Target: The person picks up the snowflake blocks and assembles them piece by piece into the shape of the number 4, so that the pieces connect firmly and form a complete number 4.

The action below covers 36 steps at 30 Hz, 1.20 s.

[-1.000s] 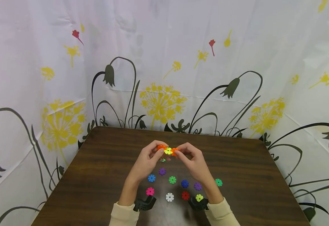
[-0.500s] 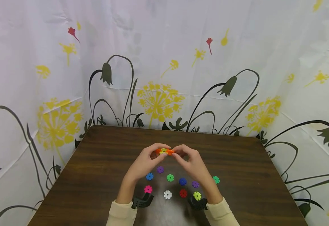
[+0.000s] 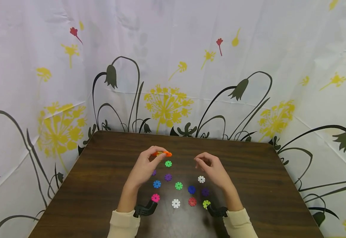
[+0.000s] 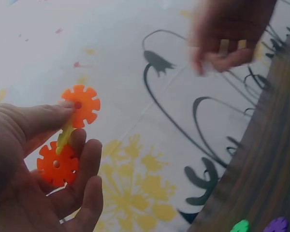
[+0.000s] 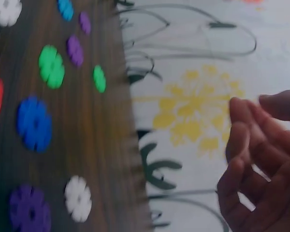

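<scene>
My left hand (image 3: 143,167) pinches a small joined piece of notched plastic discs above the table. In the left wrist view it has an orange disc (image 4: 87,110) at the top, a yellow disc (image 4: 64,137) seen edge-on, and a second orange disc (image 4: 57,166) below. Thumb and fingers cover part of the yellow one. Apart from it, to the right, my right hand (image 3: 214,168) hovers with loosely bent fingers and nothing between them. A white disc (image 3: 201,179) lies on the table nearest to that hand.
Several loose notched discs lie flat on the brown table (image 3: 265,185), among them a green disc (image 3: 168,163), a dark blue disc (image 3: 192,189), a pink disc (image 3: 155,197) and a red disc (image 3: 192,201). A flower-printed curtain (image 3: 167,43) hangs behind the table.
Both hands were on the joined orange and yellow discs. My right hand has let go and moved right; my left hand has carried the piece left and slightly up.
</scene>
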Motion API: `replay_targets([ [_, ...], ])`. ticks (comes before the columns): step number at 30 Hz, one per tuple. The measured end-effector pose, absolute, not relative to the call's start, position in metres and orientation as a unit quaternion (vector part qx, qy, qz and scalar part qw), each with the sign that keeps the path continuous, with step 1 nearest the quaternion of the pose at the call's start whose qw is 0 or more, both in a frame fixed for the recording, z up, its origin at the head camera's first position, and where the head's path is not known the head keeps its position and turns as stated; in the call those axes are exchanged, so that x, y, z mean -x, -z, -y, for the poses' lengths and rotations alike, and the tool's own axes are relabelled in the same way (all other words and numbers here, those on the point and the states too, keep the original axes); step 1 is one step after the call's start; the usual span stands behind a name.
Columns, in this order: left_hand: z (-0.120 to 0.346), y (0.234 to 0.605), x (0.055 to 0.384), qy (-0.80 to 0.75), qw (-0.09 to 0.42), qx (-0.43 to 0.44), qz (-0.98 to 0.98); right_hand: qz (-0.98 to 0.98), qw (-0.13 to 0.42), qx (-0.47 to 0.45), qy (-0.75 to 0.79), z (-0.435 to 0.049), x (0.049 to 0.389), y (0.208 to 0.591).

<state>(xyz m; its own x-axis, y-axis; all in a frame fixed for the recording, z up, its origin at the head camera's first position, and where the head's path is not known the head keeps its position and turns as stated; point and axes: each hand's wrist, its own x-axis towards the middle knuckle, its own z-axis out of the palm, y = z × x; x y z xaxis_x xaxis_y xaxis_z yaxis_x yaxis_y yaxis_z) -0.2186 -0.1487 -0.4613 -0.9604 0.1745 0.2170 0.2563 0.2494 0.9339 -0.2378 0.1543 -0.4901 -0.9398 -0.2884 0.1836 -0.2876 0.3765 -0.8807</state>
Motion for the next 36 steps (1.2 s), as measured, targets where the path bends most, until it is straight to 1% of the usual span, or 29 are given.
replay_targets([
  [3,0.157,0.459,0.217,0.588,0.039,0.128,0.798,-0.857,0.031,0.14,0.494,-0.164,0.241,0.502],
  [7,0.163,0.455,0.214,0.583,0.05,0.124,0.802,-0.89,0.07,0.12,0.435,-0.17,0.244,0.516],
  [13,0.164,0.45,0.215,0.574,0.075,0.114,0.807,-0.937,0.088,0.078,0.329,-0.174,0.246,0.532],
  [17,0.163,0.451,0.216,0.576,0.082,0.104,0.807,-0.949,0.105,0.055,0.291,-0.175,0.246,0.541],
  [25,0.162,0.455,0.216,0.6,0.095,0.086,0.79,-0.96,0.106,0.042,0.256,-0.174,0.246,0.549],
  [36,0.161,0.454,0.215,0.597,0.094,0.092,0.792,-0.961,0.11,0.035,0.25,-0.17,0.245,0.549],
])
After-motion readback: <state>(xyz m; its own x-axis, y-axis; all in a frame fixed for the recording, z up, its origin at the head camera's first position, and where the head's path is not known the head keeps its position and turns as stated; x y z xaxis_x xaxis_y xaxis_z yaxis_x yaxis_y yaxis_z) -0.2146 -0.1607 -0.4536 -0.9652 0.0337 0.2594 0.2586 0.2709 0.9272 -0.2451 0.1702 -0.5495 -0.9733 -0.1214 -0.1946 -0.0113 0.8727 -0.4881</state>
